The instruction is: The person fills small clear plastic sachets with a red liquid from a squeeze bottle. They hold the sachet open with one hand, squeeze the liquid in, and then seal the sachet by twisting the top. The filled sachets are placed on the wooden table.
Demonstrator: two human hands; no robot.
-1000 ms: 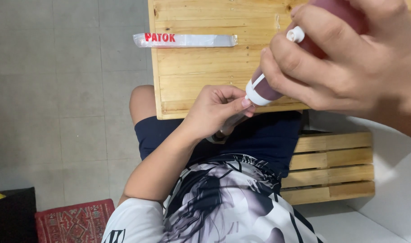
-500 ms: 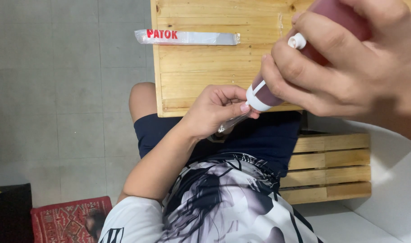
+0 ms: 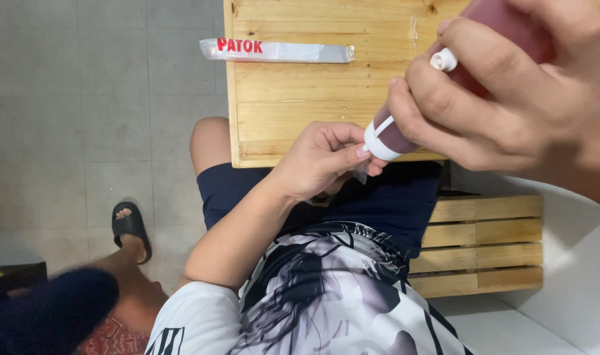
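Looking down from the head camera, I see my right hand (image 3: pixel 510 98) with its fingers (image 3: pixel 438 85) wrapped tight around a dark red squeeze bottle (image 3: pixel 444 79), tilted nozzle-down, its white cap (image 3: pixel 377 143) just at the tips of my left hand (image 3: pixel 319 161). Those left fingers (image 3: pixel 342 154) are pinched narrow on a small clear packet (image 3: pixel 360 175) right under the cap, over the near edge of the wooden table (image 3: pixel 293 98). Beyond the fingers, a long plastic sleeve (image 3: pixel 277 50) lies across the table's far corner, well apart.
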